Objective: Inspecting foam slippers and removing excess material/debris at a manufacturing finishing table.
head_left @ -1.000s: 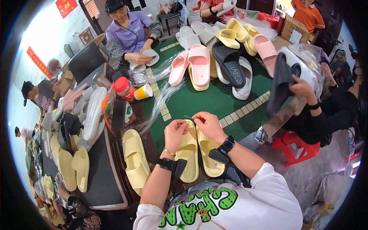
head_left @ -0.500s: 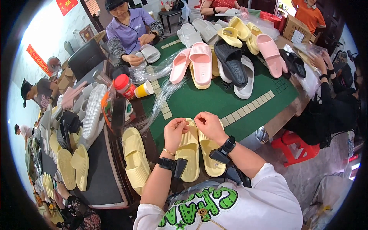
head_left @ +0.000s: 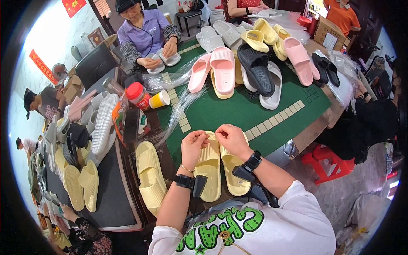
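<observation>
From afar I am logging: left yellow slipper [head_left: 209, 172], lying by the green mat's [head_left: 212, 114] near edge, long axis running near to far, its far end sitting just right of the left hand [head_left: 193, 146], the nearer one. Right yellow slipper [head_left: 229, 169]: lying beside it, far end passing beneath the right hand [head_left: 231, 140]. Both hands: curling inward, fingertips pinching narrow; I am not managing to tell whether anything thin is between them.
</observation>
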Demonstrator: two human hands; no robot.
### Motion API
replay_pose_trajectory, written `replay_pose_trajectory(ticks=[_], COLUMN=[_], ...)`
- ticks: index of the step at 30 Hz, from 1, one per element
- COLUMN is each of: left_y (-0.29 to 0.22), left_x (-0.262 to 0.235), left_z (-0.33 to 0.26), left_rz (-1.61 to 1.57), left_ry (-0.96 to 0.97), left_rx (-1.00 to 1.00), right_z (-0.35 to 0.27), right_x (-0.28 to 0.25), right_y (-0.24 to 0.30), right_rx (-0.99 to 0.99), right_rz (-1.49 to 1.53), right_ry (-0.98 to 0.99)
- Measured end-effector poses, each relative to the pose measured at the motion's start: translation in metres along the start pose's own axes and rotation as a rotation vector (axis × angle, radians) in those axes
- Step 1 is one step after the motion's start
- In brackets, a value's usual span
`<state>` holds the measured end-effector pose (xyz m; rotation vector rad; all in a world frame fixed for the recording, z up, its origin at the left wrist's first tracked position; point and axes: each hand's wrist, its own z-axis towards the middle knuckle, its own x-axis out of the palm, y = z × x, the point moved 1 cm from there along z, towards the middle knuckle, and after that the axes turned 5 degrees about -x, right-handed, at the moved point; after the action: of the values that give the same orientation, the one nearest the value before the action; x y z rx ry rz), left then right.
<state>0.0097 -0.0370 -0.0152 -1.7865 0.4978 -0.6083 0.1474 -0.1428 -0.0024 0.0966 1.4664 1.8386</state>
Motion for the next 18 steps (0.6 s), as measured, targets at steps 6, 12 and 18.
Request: replay_pose_trajectory(ticks=[6, 12, 18], left_y=[0.0007, 0.0023, 0.0038], left_x=[0.0007, -0.0001, -0.0013], left_z=[-0.0001, 0.0011, 0.0024], left_rz=[-0.01, 0.008, 0.021], left_ry=[0.0, 0.01, 0.027], left_rx=[0.003, 0.0, 0.018], right_z=[-0.0002, 0.0001, 0.0007], right_x=[-0.0008, -0.0015, -0.0008], right_y=[0.0012, 0.0022, 0.0015], right_rx=[0.009, 0.001, -0.001], right_rz=[0.001, -0.02, -0.006], right_ry=[-0.005, 0.003, -0.016])
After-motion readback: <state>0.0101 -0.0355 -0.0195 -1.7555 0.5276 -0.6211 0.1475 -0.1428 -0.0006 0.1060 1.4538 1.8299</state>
